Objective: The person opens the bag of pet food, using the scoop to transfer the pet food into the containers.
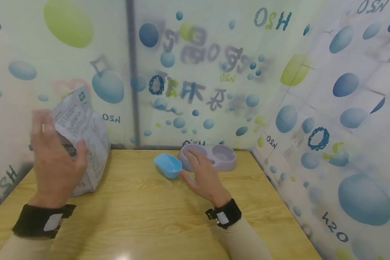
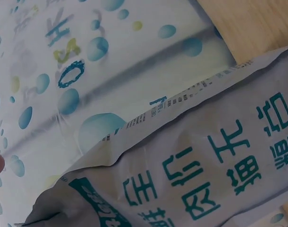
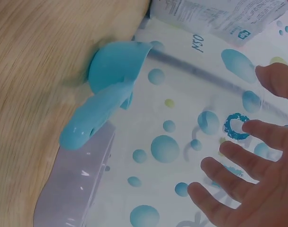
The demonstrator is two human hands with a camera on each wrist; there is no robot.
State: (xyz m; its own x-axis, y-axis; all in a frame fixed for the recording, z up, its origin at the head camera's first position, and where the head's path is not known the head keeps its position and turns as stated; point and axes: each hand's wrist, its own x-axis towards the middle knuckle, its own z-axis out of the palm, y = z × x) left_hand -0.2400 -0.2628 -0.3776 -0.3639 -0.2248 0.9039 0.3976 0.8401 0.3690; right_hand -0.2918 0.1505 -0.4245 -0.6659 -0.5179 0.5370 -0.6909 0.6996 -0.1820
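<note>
A white cat food bag [image 1: 95, 141] stands upright at the left of the table, its printed front filling the lower part of the left wrist view [image 2: 205, 156]. My left hand [image 1: 53, 159] is beside the bag, overlapping it in the head view, with fingers extended and thumb apart. Only a fingertip shows at the edge of the left wrist view. A blue scoop [image 1: 169, 167] lies in front of the lilac double pet bowl [image 1: 229, 165]. My right hand [image 1: 203, 177] hovers by the scoop's handle [image 3: 94, 116] and the bowl, fingers spread and holding nothing.
The wooden table [image 1: 143, 216] ends at walls covered in printed sheeting [image 1: 195, 101] with blue and green dots at the back and right. The double bowl stands close to the back wall.
</note>
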